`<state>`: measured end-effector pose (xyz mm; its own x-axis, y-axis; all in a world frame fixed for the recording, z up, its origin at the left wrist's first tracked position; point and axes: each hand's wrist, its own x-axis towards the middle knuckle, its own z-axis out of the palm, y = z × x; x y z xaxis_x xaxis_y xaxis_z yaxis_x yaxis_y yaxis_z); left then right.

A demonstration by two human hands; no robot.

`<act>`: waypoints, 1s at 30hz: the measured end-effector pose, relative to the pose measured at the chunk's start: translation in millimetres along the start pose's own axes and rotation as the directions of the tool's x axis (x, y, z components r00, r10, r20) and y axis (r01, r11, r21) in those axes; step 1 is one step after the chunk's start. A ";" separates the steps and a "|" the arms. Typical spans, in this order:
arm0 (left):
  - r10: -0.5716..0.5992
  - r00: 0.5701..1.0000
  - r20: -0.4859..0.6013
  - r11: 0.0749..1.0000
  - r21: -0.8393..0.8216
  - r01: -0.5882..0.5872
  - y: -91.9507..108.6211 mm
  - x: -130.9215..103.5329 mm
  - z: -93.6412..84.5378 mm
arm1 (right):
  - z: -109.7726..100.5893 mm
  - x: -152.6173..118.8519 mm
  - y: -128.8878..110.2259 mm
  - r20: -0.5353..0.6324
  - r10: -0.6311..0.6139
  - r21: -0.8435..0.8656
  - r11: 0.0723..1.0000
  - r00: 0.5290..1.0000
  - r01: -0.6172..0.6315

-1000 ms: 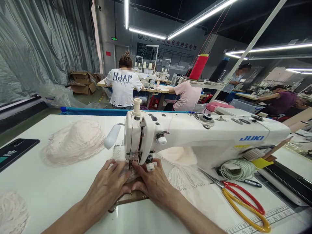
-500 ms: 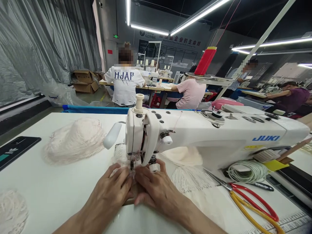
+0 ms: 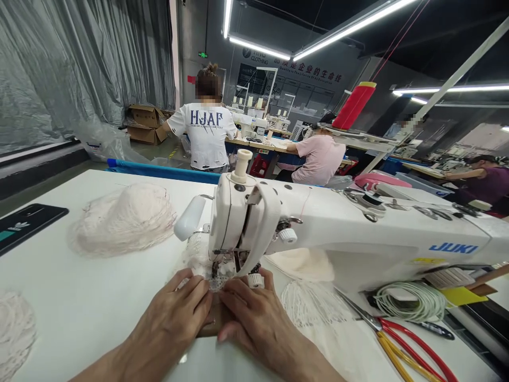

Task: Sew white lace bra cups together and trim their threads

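Note:
White lace (image 3: 198,253) lies under the presser foot (image 3: 215,269) of a white sewing machine (image 3: 302,217), part of it bunched behind and left of the needle. On the left of the foot, my left hand (image 3: 178,307) has its fingers curled and pressed together at the lace edge. My right hand (image 3: 254,310) is at the other side, fingertips bent down on the lace just in front of the foot, thumb stretched toward me. Both hands rest low at the machine bed, close together. A brown plate (image 3: 210,328) shows between them. The fingertips are partly hidden.
A heap of pale lace (image 3: 125,220) and a phone (image 3: 29,225) lie on the left. Right of my hands are fringed cream fabric (image 3: 308,302), red-and-yellow-handled scissors (image 3: 409,347) and coiled pale cord (image 3: 409,300). Co-workers sit at machines beyond.
The camera view has turned slightly, so the machine appears farther right. More lace shows between my fingertips at the foot. Both hands keep nearly the same place and grip.

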<state>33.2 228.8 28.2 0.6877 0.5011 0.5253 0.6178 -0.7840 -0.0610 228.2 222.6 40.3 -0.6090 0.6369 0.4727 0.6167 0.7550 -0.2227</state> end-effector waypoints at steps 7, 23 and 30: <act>-0.064 0.992 0.111 0.998 0.014 0.063 -1.1 -1.8 -2.1 | 0.6 1.2 0.6 0.038 0.030 -0.021 0.999 0.999 -0.029; -0.119 0.980 0.157 0.978 0.187 0.089 16.7 -26.1 -32.7 | 2.7 7.2 -6.1 -0.033 0.097 -0.033 0.995 0.995 -0.098; -0.311 0.940 0.143 0.947 -0.031 0.319 37.9 -55.4 -72.3 | 2.6 0.9 -29.9 0.097 0.133 0.121 0.982 0.986 -0.145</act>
<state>-9.1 144.9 58.2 0.5083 0.7672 0.3914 0.7926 -0.5944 0.1357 207.9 201.1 45.1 -0.5670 0.7440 0.3537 0.6335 0.6682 -0.3901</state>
